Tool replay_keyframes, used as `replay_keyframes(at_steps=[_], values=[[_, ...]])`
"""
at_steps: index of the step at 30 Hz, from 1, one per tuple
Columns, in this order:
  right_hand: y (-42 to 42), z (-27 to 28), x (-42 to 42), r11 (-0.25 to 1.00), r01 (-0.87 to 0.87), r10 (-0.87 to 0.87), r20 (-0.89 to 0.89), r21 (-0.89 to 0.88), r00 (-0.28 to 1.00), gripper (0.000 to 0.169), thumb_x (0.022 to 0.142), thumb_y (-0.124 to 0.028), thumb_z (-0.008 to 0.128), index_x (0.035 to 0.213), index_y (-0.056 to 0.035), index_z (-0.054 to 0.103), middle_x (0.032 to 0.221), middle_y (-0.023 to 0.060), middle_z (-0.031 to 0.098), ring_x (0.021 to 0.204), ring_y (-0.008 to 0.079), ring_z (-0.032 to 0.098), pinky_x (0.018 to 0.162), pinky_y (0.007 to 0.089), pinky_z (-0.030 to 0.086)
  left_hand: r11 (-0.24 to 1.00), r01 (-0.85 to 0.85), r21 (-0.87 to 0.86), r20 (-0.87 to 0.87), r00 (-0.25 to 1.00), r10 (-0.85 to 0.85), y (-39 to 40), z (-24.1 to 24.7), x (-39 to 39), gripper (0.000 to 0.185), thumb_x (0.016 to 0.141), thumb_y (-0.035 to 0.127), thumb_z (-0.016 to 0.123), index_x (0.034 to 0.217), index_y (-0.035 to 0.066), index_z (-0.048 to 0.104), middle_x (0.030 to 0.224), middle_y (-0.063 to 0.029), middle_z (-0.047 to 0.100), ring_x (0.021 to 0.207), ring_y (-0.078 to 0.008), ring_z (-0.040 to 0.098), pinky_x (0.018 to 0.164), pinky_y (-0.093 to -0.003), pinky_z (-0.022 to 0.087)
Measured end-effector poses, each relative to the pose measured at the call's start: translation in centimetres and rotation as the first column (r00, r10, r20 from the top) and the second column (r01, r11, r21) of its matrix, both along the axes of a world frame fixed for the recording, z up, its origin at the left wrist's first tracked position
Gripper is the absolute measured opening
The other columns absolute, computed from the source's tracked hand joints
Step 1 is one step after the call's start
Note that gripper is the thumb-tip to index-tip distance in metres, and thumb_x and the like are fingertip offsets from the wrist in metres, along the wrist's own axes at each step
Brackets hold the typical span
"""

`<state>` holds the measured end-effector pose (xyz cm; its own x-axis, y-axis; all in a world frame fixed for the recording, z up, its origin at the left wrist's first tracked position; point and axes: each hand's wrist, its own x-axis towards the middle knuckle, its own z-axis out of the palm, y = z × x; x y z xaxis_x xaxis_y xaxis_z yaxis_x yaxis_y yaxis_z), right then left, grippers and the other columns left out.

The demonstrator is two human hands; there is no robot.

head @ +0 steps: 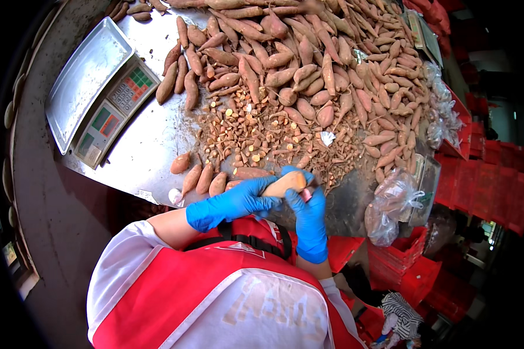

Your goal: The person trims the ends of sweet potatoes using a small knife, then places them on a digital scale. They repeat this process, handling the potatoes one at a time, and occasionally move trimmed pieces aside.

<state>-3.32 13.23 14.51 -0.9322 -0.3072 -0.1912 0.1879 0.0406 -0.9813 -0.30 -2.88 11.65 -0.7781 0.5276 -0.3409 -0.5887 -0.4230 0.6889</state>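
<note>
My left hand [240, 201], in a blue glove, is closed around the lower body of a sweet potato [279, 186]. At its other end, which shows a pale orange cut face, my right hand [308, 211], also gloved in blue, grips with the thumb in front. A small pink object [306, 195] shows against the right palm; too little of it is visible to name it. Just beyond the left wrist, several sweet potatoes [205, 178] lie in a row near the metal table's front edge. Cut-off sweet potato ends [244, 135] are heaped beyond my hands.
A large pile of sweet potatoes [288, 56] covers the far side of the metal table [157, 131]. A digital scale [113, 104] with a metal pan stands at left. Filled clear plastic bags [391, 209] sit at the right edge, beside red plastic crates [397, 257].
</note>
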Motion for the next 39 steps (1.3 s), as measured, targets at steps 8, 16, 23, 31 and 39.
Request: replay_keyframes(at_steps=[8, 16, 23, 31, 39], values=[[0.6, -4.4, 0.0, 0.840, 0.432, -0.028, 0.769, -0.329, 0.639, 0.027, 0.087, -0.033, 0.055, 0.094, -0.0073, 0.052, 0.068, 0.0003, 0.046, 0.046, 0.0086, 0.035, 0.039, 0.0223, 0.023, 0.998, -0.047, -0.040, 0.062, 0.997, 0.049, -1.0, -1.8, -0.3, 0.033, 0.092, 0.036, 0.046, 0.092, 0.004, 0.057, 0.059, -0.0011, 0.052, 0.037, -0.0059, 0.039, 0.031, -0.0181, 0.026], [-0.3, -5.3, -0.1, 0.971, 0.176, -0.040, 0.620, -0.159, 0.783, 0.032, 0.083, -0.033, 0.063, 0.093, -0.0042, 0.053, 0.076, 0.0003, 0.053, 0.057, 0.0093, 0.046, 0.048, 0.0229, 0.037, 0.956, 0.005, -0.295, -0.014, 1.000, -0.009, -1.6, -1.0, -0.7, 0.038, 0.087, 0.035, 0.057, 0.109, 0.005, 0.049, 0.083, -0.0049, 0.059, 0.069, -0.0136, 0.059, 0.066, -0.0264, 0.047], [2.1, -6.9, -1.0, 0.995, 0.072, -0.095, 0.389, 0.074, 0.916, 0.025, 0.086, -0.018, 0.060, 0.103, 0.0014, 0.060, 0.085, 0.0008, 0.060, 0.066, 0.0063, 0.050, 0.060, 0.0195, 0.042, 0.282, -0.251, -0.926, -0.353, 0.841, -0.411, -3.7, -4.3, 1.8, 0.040, 0.072, 0.020, 0.065, 0.106, 0.005, 0.051, 0.086, -0.0172, 0.060, 0.080, -0.0326, 0.059, 0.070, -0.0381, 0.047], [5.3, -10.1, -3.3, 0.946, 0.164, -0.230, 0.225, 0.278, 0.947, 0.020, 0.090, -0.014, 0.051, 0.103, -0.0048, 0.062, 0.076, -0.0014, 0.058, 0.051, 0.0013, 0.039, 0.045, 0.0160, 0.030, 0.437, -0.481, -0.760, -0.614, 0.751, -0.240, -5.5, -4.1, -3.0, 0.029, 0.076, 0.021, 0.060, 0.101, 0.007, 0.057, 0.085, -0.0143, 0.056, 0.082, -0.0336, 0.054, 0.069, -0.0408, 0.045], [9.7, -15.5, -5.5, 0.916, 0.248, -0.289, 0.093, 0.316, 0.953, 0.017, 0.090, -0.011, 0.049, 0.099, -0.0026, 0.061, 0.081, 0.0005, 0.062, 0.062, 0.0040, 0.050, 0.051, 0.0177, 0.038, -0.147, -0.807, -0.571, -0.657, 0.558, -0.507, -9.4, -8.7, -15.7, 0.038, 0.072, 0.006, 0.062, 0.109, 0.015, 0.057, 0.110, -0.0106, 0.054, 0.102, -0.0330, 0.050, 0.084, -0.0414, 0.042]])
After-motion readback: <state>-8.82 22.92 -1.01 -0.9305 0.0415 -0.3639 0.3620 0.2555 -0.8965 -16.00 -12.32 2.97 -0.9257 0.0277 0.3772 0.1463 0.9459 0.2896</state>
